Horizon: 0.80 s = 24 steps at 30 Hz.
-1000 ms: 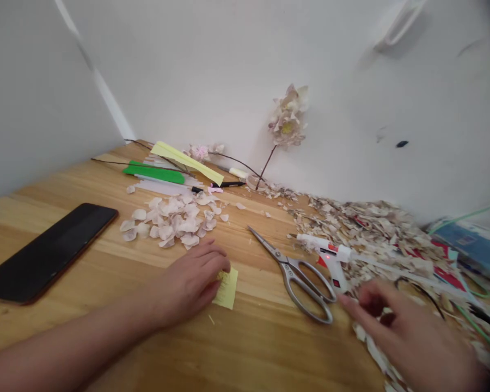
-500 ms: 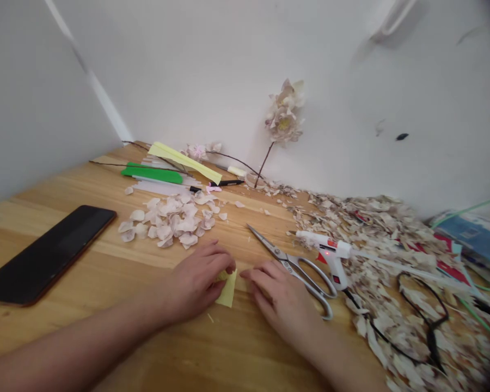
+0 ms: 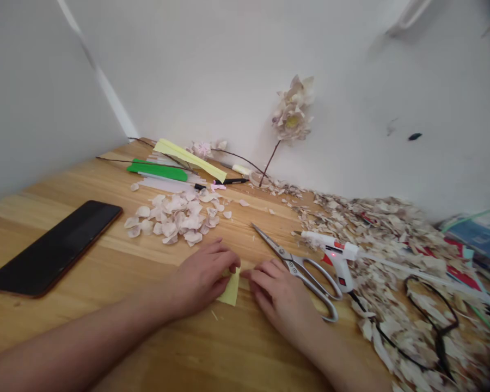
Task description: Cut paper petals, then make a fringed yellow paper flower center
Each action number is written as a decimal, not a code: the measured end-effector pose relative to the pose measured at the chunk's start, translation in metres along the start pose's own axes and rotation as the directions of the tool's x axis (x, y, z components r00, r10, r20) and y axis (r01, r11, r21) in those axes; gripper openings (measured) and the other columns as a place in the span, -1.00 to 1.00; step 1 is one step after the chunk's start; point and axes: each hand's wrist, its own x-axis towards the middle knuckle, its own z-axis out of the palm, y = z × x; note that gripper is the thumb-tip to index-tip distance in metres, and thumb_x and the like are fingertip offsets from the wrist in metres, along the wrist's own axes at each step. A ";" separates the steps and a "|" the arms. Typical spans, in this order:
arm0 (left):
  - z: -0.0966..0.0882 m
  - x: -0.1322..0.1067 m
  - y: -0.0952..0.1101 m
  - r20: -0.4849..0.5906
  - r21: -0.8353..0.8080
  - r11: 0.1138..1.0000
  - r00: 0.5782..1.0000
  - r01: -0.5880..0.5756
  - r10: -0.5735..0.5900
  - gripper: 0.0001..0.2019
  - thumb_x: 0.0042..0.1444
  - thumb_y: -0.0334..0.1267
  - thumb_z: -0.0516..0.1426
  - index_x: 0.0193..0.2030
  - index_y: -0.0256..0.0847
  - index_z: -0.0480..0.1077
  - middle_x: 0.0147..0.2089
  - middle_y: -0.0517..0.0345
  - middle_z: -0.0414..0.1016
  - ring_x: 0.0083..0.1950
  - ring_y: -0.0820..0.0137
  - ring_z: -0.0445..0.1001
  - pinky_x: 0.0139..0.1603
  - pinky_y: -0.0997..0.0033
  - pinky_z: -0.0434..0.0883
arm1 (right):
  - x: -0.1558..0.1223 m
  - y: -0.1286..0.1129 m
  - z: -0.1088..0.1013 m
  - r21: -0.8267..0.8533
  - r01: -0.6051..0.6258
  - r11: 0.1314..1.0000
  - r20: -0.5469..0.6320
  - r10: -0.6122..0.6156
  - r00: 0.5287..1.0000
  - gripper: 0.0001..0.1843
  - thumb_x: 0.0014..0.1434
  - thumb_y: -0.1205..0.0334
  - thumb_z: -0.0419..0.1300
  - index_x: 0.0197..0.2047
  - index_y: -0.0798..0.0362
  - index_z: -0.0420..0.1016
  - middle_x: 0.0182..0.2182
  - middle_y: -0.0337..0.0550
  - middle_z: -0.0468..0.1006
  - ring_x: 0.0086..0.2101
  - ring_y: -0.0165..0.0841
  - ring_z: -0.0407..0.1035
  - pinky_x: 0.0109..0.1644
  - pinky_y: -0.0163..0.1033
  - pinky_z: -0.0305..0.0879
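Observation:
My left hand (image 3: 204,277) lies curled over a small yellow paper piece (image 3: 231,288) on the wooden table (image 3: 106,261), pressing its upper left part. My right hand (image 3: 275,291) sits just right of the paper, fingertips at its right edge; whether they grip it I cannot tell. Steel scissors (image 3: 298,267) lie shut beside my right hand, their handles almost touching it. Beyond them rests a white hot glue gun (image 3: 335,255) with a red light on. A heap of pale pink fabric petals (image 3: 173,218) lies above my left hand.
A black phone (image 3: 53,247) lies at the left. A large pile of petal scraps (image 3: 375,277) with a black cord (image 3: 433,310) fills the right side. Green and yellow strips (image 3: 159,170), glue sticks and a marker (image 3: 231,181) lie against the wall, with a paper flower (image 3: 292,114) on a stem.
My right hand has moved in from the right, over the scissors, to the paper's right edge. The left hand stays on the paper. The scissors sit as before, and the view has shifted slightly.

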 end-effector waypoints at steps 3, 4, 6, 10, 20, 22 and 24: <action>0.000 0.000 0.000 -0.008 -0.010 1.000 1.000 -0.008 0.008 -0.82 0.06 -0.53 0.00 -0.25 -0.21 0.28 -0.26 0.14 0.46 -0.15 0.36 0.41 0.22 0.07 0.20 | -0.001 0.000 0.001 0.004 0.013 1.000 -0.012 -0.013 1.000 -0.78 0.14 0.52 0.07 -0.25 0.08 0.48 -0.34 -0.10 0.46 -0.27 -0.20 0.28 -0.24 -0.13 0.29; 0.000 0.000 0.000 -0.011 -0.014 1.000 1.000 -0.006 0.006 -0.82 0.05 -0.53 0.00 -0.25 -0.21 0.28 -0.26 0.14 0.45 -0.15 0.36 0.41 0.21 0.07 0.21 | -0.001 -0.001 0.001 0.004 0.014 1.000 -0.016 -0.014 1.000 -0.77 0.13 0.53 0.07 -0.25 0.08 0.47 -0.34 -0.10 0.46 -0.27 -0.20 0.28 -0.24 -0.13 0.29; 0.000 0.001 -0.001 -0.016 -0.017 1.000 1.000 0.004 -0.004 -0.82 0.05 -0.53 -0.01 -0.26 -0.21 0.28 -0.27 0.13 0.44 -0.16 0.34 0.40 0.16 0.08 0.25 | -0.001 -0.001 0.001 0.008 0.014 1.000 -0.023 -0.014 1.000 -0.77 0.13 0.53 0.07 -0.26 0.08 0.47 -0.35 -0.10 0.46 -0.27 -0.21 0.28 -0.24 -0.13 0.28; 0.000 0.000 0.000 -0.015 -0.034 0.999 0.999 0.035 -0.035 -0.82 0.03 -0.53 0.01 -0.24 -0.22 0.27 -0.27 0.11 0.42 -0.16 0.32 0.38 0.07 0.13 0.31 | -0.002 0.000 0.001 0.020 0.016 1.000 -0.036 -0.015 0.999 -0.79 0.15 0.50 0.06 -0.28 0.07 0.47 -0.35 -0.10 0.46 -0.27 -0.20 0.29 -0.25 -0.14 0.28; -0.004 -0.002 0.006 0.017 -0.137 0.979 0.988 0.151 -0.151 -0.76 -0.03 -0.52 0.07 -0.19 -0.22 0.27 -0.19 0.08 0.39 -0.13 0.30 0.35 -0.13 0.30 0.36 | 0.005 -0.011 -0.008 0.224 -0.261 0.939 -0.132 0.295 0.946 -0.89 0.02 0.37 0.12 -0.36 0.01 0.27 -0.43 -0.23 0.37 -0.41 -0.30 0.31 -0.37 -0.22 0.25; -0.005 -0.001 0.006 0.010 -0.142 0.976 0.986 0.166 -0.166 -0.77 -0.03 -0.52 0.07 -0.20 -0.22 0.27 -0.18 0.07 0.40 -0.12 0.29 0.35 -0.13 0.30 0.36 | 0.012 -0.017 -0.007 0.243 -0.282 0.928 -0.091 0.312 0.946 -0.87 0.01 0.37 0.14 -0.36 0.00 0.25 -0.42 -0.23 0.38 -0.39 -0.31 0.31 -0.35 -0.22 0.25; -0.006 0.000 0.006 0.006 -0.140 0.974 0.983 0.180 -0.181 -0.77 -0.04 -0.53 0.06 -0.21 -0.22 0.27 -0.18 0.06 0.41 -0.11 0.29 0.35 -0.13 0.29 0.37 | 0.019 -0.022 -0.005 0.241 -0.268 0.933 -0.071 0.293 0.954 -0.85 0.00 0.38 0.15 -0.36 0.00 0.24 -0.41 -0.23 0.38 -0.35 -0.29 0.30 -0.31 -0.19 0.25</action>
